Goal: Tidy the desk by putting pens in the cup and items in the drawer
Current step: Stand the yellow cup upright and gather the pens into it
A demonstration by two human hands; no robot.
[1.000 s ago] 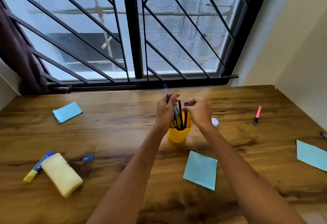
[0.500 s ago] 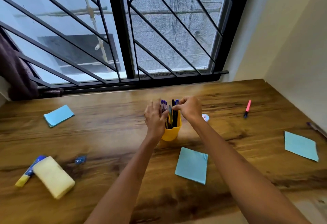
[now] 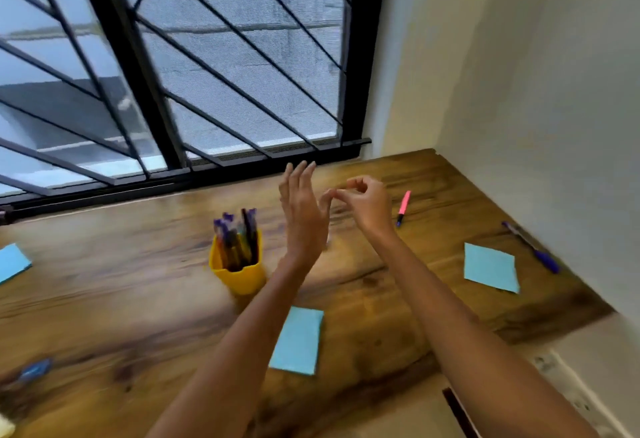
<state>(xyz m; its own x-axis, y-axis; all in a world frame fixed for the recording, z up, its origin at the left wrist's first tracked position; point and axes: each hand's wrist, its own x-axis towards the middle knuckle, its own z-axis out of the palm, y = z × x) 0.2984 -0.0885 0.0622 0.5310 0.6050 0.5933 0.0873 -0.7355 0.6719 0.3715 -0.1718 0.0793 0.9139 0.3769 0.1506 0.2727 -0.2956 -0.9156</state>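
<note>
Pen step under way: left hand [image 3: 304,216] fingers straight, empty; right hand [image 3: 367,202] fingers curled, holding nothing visible; cup [image 3: 239,273] of pens left of both; pink pen [image 3: 403,207] just right of right fingers, likely next, needing a short reach.

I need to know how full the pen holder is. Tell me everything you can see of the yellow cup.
The yellow cup looks like smooth plastic. It stands upright on the wooden desk, left of the left hand, which does not touch it. A packed bundle of pens, mostly dark with purple-blue tops, sticks out above its rim. Blur hides finer detail.
</note>
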